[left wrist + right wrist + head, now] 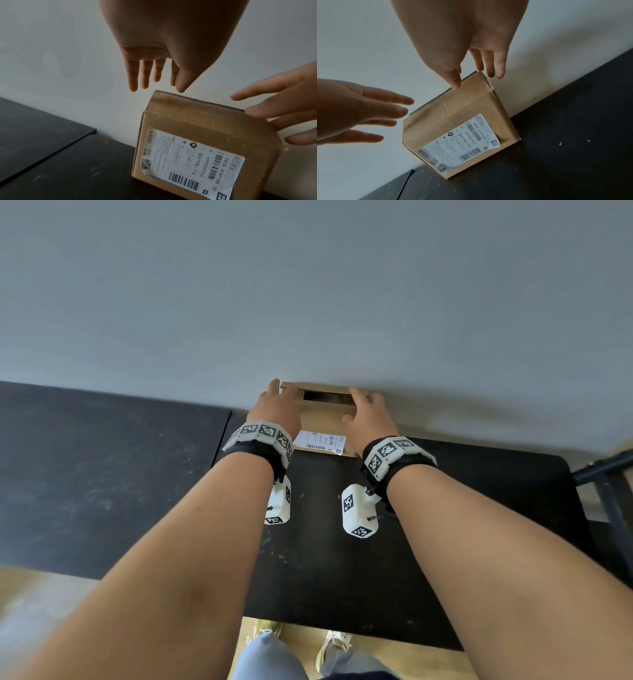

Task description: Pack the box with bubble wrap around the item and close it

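Observation:
A brown cardboard box [322, 419] with a white shipping label [320, 441] on its front stands at the back of the black table [325, 542], against the wall. A dark gap [327, 396] shows between its top flaps; what is inside is hidden. My left hand [277, 405] is spread open at the box's top left corner, fingers straight [144, 75], thumb tip just at the top edge. My right hand [366, 412] is open at the top right corner, its thumb [455, 82] touching the upper front edge of the box [462, 115]. No bubble wrap is in view.
A second dark tabletop [102, 474] adjoins on the left. The grey wall [308, 302] rises right behind the box. A black metal stand [603, 474] sits at the right edge. Wooden floor and my shoes [334, 642] show below the table's front edge.

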